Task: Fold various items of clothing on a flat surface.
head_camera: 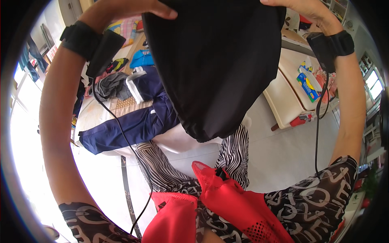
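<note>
A black cloth garment (218, 66) hangs spread out in front of me, its gathered lower edge above my knees. My left hand (149, 7) grips its upper left side, with the thumb lying over the cloth. At the upper right my right hand (288, 3) holds the other side, mostly cut off by the picture's top edge. Behind the cloth, navy trousers (130, 130) with a white band lie across the bed, partly covered from view. A crumpled grey garment (114, 86) and a bright blue garment (141, 58) lie beyond them.
The bed bears a woven mat (120, 104) and several other clothes. To the right, a tissue pack (308, 85) rests on a cream-coloured piece of furniture (285, 100). A black cable (121, 127) runs from each wrist device. A red mesh-trimmed garment (225, 197) hangs over my front.
</note>
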The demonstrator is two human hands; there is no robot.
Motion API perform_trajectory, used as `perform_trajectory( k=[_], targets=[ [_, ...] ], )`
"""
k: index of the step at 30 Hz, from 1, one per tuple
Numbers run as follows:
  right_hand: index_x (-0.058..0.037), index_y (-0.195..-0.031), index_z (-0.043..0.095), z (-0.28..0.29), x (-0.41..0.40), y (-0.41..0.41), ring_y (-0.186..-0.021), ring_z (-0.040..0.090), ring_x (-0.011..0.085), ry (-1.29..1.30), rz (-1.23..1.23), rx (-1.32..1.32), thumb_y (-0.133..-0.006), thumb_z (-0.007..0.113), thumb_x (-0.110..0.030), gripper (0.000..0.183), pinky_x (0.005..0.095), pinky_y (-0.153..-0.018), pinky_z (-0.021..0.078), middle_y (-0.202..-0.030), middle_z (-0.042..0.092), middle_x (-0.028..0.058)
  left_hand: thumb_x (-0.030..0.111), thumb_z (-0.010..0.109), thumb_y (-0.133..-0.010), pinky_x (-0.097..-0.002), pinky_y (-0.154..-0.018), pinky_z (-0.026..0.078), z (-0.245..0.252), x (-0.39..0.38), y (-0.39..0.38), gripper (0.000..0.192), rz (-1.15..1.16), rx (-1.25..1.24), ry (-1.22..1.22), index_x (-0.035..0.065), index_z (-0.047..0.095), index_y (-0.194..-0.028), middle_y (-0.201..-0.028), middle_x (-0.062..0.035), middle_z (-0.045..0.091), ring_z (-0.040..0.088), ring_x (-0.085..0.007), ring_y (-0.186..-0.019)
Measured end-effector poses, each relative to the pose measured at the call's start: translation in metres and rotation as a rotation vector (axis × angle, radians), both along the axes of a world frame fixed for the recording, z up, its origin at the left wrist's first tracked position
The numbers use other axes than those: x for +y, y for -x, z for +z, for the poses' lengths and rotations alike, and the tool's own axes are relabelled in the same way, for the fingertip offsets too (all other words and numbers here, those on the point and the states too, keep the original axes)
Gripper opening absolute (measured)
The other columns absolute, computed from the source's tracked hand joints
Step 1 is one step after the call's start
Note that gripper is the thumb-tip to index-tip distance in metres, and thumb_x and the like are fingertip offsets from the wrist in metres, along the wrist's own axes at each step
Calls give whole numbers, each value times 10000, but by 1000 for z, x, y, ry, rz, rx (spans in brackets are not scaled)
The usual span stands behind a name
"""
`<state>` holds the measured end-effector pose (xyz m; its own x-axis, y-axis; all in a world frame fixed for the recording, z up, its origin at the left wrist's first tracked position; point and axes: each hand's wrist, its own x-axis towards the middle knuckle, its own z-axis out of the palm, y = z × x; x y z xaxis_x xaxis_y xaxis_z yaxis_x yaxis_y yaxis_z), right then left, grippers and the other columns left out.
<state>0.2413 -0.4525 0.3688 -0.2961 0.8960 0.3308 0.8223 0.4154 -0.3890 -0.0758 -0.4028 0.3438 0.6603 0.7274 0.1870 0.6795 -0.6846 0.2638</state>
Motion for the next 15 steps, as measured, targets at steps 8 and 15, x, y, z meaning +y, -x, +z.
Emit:
perform_trajectory(
  k=[8, 15],
  targets=[
    [28, -1090, 669, 13, 5, -8, -878, 637, 101, -221, 276, 293, -944, 634, -146, 230, 246, -833, 507, -989, 689, 33, 253, 676, -928, -302, -867, 493, 29, 27, 4, 339, -97, -298, -235, -21, 686, -1127, -1016, -70, 713, 642, -149, -897],
    [17, -1201, 611, -14, 39, -24, -935, 664, 135, -175, 332, 575, -989, 567, -160, 280, 264, -872, 534, -1088, 684, 73, 301, 600, -982, -314, -786, 506, 30, 91, -17, 338, -93, -213, -372, -10, 700, -1066, -934, -26, 698, 623, -126, -843]
  ],
)
